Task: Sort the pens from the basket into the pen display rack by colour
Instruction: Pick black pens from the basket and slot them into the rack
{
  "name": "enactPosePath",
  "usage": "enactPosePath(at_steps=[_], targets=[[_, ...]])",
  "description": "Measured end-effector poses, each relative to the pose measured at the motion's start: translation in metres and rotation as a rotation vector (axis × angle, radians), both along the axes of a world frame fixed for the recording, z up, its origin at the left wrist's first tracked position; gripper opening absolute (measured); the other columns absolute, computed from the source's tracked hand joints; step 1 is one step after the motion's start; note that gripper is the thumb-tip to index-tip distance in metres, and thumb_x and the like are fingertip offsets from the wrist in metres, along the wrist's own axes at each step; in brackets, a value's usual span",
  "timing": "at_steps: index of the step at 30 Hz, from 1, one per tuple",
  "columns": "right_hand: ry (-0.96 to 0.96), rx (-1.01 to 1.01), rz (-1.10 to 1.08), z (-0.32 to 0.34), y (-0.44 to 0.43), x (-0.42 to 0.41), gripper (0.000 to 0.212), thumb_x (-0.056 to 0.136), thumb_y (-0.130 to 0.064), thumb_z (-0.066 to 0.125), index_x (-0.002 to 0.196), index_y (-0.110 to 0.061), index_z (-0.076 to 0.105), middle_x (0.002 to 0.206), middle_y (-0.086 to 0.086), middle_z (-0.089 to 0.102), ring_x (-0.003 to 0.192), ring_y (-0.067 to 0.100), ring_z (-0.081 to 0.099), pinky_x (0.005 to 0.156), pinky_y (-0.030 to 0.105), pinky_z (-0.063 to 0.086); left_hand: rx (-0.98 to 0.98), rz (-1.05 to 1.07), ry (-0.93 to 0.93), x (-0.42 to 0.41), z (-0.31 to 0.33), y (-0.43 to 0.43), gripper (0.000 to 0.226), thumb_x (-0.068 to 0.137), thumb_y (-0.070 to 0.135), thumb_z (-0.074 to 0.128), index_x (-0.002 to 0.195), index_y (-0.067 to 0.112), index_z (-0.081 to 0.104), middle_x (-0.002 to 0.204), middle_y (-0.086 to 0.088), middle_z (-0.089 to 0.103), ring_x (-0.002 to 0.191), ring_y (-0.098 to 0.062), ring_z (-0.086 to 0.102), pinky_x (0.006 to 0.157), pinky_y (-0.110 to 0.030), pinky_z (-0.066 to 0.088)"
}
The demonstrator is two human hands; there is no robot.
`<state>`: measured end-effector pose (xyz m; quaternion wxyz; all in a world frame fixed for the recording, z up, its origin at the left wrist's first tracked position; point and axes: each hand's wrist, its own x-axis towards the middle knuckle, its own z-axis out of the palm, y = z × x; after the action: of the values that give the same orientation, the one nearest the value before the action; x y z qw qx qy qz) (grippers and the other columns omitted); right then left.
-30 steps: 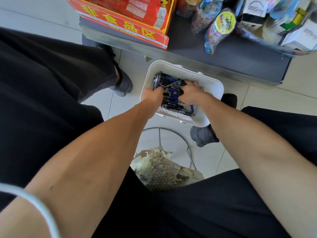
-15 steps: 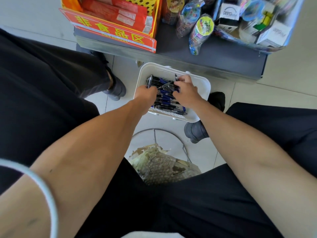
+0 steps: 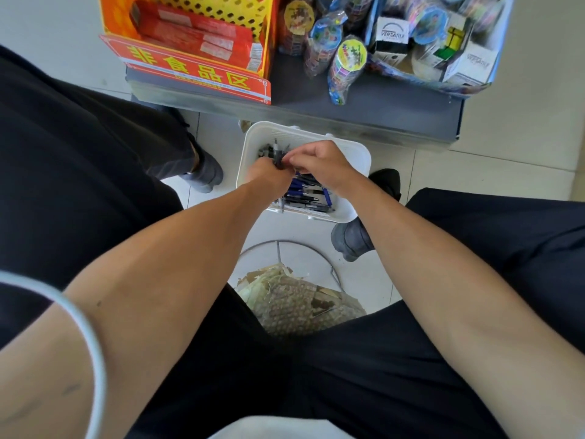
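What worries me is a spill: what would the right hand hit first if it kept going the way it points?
The right hand points leftward; its fingertips pinch the bunch of pens the left hand grips. Beyond, probably the basket wall, though depth is unclear.

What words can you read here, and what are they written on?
"非食品区": red sign on the yellow crate.
"VERSATILE": black-and-white box.
"VERSATILE", fainter: white box, far right.
Too small or blurred to read: stickers on the red boxes, toy packets, pens.
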<state>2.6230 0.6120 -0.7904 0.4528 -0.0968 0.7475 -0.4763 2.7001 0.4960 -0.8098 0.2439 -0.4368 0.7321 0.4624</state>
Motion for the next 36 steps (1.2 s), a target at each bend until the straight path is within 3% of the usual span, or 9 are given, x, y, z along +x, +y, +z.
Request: enactPosePath(at_steps=[5,8,11,16,19,23,30,33,36], targets=[[0.025,0.168,-0.191,-0.019,0.001,-0.001,0.019,0.098,-0.014,0.051,0.092,-0.016,0.069,0.089,0.0,0.075,0.082,0.014,0.072,0.073,0.025,0.052,-0.015,0.069,-0.007,0.001,-0.008,-0.002,0.031,0.104,0.033,0.046,0.117,0.01,0.061,0.1,-0.009,0.064,0.088,-0.028,0.062,0.076,-0.036,0.053],[0.114,0.43,0.216,-0.041,0.015,0.003,0.027,0.099,-0.01,0.044,0.11,-0.008,0.069,0.109,0.012,0.072,0.102,0.027,0.067,0.096,0.042,0.052,0.038,0.154,-0.021,0.003,-0.012,-0.009,0.033,0.103,0.031,0.046,0.114,0.005,0.062,0.098,-0.015,0.067,0.084,-0.031,0.067,0.077,-0.04,0.061],[0.022,0.581,0.716,-0.058,0.022,0.015,0.053,0.098,-0.004,0.042,0.148,-0.019,0.047,0.148,0.006,0.052,0.135,0.027,0.049,0.113,0.039,0.039,0.033,0.138,-0.045,0.005,-0.013,-0.016,0.023,0.098,0.028,0.049,0.102,0.008,0.062,0.083,-0.012,0.059,0.074,-0.03,0.056,0.068,-0.036,0.049],[-0.014,0.643,0.929,-0.064,0.009,0.017,0.071,0.099,-0.002,0.037,0.161,-0.033,0.018,0.165,0.004,0.028,0.146,0.03,0.035,0.117,0.04,0.034,0.108,0.19,-0.072,0.007,-0.015,-0.024,0.017,0.096,0.022,0.051,0.096,0.009,0.062,0.072,-0.008,0.052,0.069,-0.028,0.05,0.061,-0.033,0.043],[-0.053,0.631,0.882,-0.071,0.008,0.014,0.065,0.1,-0.004,0.034,0.161,-0.026,0.021,0.164,0.002,0.031,0.149,0.026,0.032,0.121,0.038,0.027,0.123,0.193,-0.082,0.009,-0.015,-0.025,0.012,0.096,0.02,0.052,0.101,0.011,0.059,0.082,-0.01,0.058,0.074,-0.026,0.054,0.068,-0.037,0.05],[0.029,0.649,0.916,-0.079,0.006,0.014,0.056,0.099,-0.004,0.043,0.152,-0.019,0.042,0.155,0.011,0.043,0.137,0.032,0.045,0.114,0.041,0.038,0.138,0.22,-0.104,0.012,-0.018,-0.026,0.014,0.095,0.021,0.054,0.105,0.013,0.058,0.101,-0.016,0.066,0.086,-0.03,0.062,0.081,-0.041,0.059],[0.177,0.612,0.833,-0.076,0.016,0.006,0.024,0.096,-0.019,0.061,0.114,-0.033,0.066,0.118,-0.004,0.066,0.109,0.024,0.063,0.095,0.041,0.053,0.159,0.223,-0.113,0.014,-0.015,-0.032,0.024,0.093,0.021,0.054,0.108,0.005,0.063,0.085,-0.014,0.059,0.071,-0.027,0.053,0.06,-0.032,0.044],[0.223,0.522,0.624,-0.074,0.018,0.004,0.011,0.095,-0.023,0.065,0.106,-0.024,0.061,0.111,0.002,0.066,0.101,0.025,0.063,0.091,0.042,0.053,0.179,0.22,-0.114,0.013,-0.012,-0.032,0.02,0.092,0.018,0.054,0.105,0.004,0.06,0.077,-0.012,0.053,0.062,-0.024,0.048,0.053,-0.029,0.039],[0.177,0.421,0.16,-0.068,0.012,-0.003,0.01,0.086,-0.016,0.068,0.096,-0.016,0.066,0.1,0.007,0.071,0.095,0.027,0.067,0.089,0.042,0.056,0.231,0.237,-0.104,0.012,-0.008,-0.028,0.012,0.094,0.018,0.053,0.095,0.006,0.055,0.064,-0.008,0.044,0.05,-0.019,0.038,0.048,-0.026,0.032]])
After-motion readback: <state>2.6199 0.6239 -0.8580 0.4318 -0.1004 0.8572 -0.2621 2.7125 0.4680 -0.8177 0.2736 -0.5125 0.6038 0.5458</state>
